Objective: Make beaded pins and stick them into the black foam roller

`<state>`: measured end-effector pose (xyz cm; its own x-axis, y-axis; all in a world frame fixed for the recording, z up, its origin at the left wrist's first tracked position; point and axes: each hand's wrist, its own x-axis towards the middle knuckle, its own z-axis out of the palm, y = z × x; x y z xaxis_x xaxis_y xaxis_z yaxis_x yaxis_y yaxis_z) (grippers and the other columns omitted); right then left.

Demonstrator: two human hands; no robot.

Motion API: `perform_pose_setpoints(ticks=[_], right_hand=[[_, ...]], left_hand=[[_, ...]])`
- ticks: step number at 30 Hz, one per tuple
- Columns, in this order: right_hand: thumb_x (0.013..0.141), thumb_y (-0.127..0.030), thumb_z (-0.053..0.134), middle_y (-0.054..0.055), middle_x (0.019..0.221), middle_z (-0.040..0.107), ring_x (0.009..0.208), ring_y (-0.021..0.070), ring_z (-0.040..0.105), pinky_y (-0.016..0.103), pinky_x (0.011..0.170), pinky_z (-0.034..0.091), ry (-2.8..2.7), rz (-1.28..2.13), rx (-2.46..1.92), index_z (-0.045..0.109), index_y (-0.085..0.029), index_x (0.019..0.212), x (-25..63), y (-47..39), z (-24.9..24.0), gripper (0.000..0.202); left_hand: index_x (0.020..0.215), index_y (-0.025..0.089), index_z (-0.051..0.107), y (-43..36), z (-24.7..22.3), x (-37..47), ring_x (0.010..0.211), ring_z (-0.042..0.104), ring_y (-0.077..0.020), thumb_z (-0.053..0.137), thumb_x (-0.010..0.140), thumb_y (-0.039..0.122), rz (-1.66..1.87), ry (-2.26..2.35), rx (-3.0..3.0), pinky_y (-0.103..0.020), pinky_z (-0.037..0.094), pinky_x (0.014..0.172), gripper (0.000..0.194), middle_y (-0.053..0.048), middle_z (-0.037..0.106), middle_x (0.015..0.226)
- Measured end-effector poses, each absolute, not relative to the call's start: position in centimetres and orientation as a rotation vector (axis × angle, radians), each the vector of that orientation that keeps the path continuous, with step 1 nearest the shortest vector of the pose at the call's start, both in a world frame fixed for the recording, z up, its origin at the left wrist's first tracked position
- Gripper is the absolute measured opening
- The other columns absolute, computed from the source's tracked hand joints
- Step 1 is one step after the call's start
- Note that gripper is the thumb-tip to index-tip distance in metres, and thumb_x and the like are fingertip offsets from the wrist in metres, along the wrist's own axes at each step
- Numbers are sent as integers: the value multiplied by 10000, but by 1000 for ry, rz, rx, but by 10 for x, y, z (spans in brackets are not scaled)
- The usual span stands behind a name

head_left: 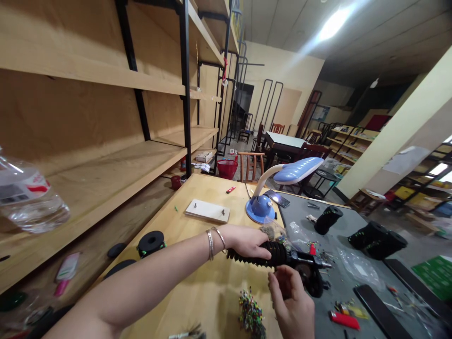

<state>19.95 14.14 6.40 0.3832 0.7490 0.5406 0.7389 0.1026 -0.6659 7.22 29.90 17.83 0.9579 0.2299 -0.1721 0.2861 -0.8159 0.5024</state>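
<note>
My left hand (pixel 249 242), with bracelets at its wrist, rests over a black ribbed cylinder (pixel 277 253), its fingers bent around the top. The cylinder lies sideways and joins a dark metal fixture (pixel 309 268) at its right end. Just below the cylinder, my right hand (pixel 293 299) has thumb and fingers curled together; whatever is between them is too small to see. A pile of small multicoloured pieces (pixel 251 313) lies on the wooden table (pixel 208 282), left of my right hand.
A blue desk lamp (pixel 259 209) and a pale board with two bolts (pixel 207 211) stand behind the hands. Black rolls (pixel 151 242) lie at left, others (pixel 328 220) on the grey mat (pixel 300 221) at right. A red lighter (pixel 344 320) is near the front. Shelves (pixel 116 160) line the left.
</note>
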Motion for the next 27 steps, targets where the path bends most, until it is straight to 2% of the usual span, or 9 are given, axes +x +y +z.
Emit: perform_pose_setpoints(ticks=[3, 8, 13, 17, 20, 23, 27], right_hand=[[872, -442, 578, 67, 751, 752, 621, 173, 729, 199, 586, 567, -1378, -74, -1623, 608, -164, 996, 200, 140, 56, 306], [891, -461, 548, 55, 706, 751, 584, 165, 724, 187, 544, 546, -1390, -165, -1662, 647, -169, 923, 197, 148, 57, 310], [890, -504, 528, 37, 651, 729, 542, 166, 697, 200, 503, 518, -1339, -77, -1735, 643, -191, 865, 189, 144, 69, 335], [860, -570, 528, 16, 587, 675, 467, 159, 633, 224, 480, 486, -1221, -176, -1752, 603, -194, 888, 181, 130, 75, 384], [882, -532, 514, -19, 528, 614, 415, 137, 571, 231, 475, 444, -1287, -324, -1702, 614, -182, 929, 178, 125, 78, 367], [922, -477, 480, -39, 498, 589, 401, 124, 570, 224, 462, 414, -1476, -371, -1681, 641, -159, 999, 180, 132, 80, 364], [945, -475, 441, -55, 432, 548, 351, 123, 563, 228, 396, 346, -1545, -503, -1765, 671, -159, 948, 184, 143, 78, 391]], left_hand=[[1056, 135, 618, 298, 179, 72, 809, 657, -261, 455, 872, 427, -211, 374, 2571, -329, 491, 663, 382, -135, 703, 992], [1103, 134, 600, 298, 181, 72, 855, 654, -270, 466, 869, 429, -189, 380, 2561, -336, 495, 700, 399, -138, 698, 1029], [1100, 132, 601, 297, 180, 72, 846, 655, -275, 471, 866, 438, -186, 380, 2556, -337, 493, 684, 407, -144, 697, 1021], [1055, 144, 612, 298, 177, 72, 791, 652, -254, 478, 866, 427, -171, 371, 2543, -322, 490, 651, 366, -121, 703, 964], [1049, 147, 611, 299, 177, 72, 789, 651, -245, 481, 865, 424, -169, 365, 2544, -312, 491, 649, 357, -110, 702, 960], [1037, 142, 616, 298, 178, 72, 793, 651, -252, 473, 868, 429, -175, 367, 2564, -319, 493, 655, 362, -117, 701, 958], [1078, 129, 608, 297, 179, 71, 829, 655, -266, 470, 869, 416, -167, 366, 2568, -334, 496, 690, 381, -135, 701, 996]])
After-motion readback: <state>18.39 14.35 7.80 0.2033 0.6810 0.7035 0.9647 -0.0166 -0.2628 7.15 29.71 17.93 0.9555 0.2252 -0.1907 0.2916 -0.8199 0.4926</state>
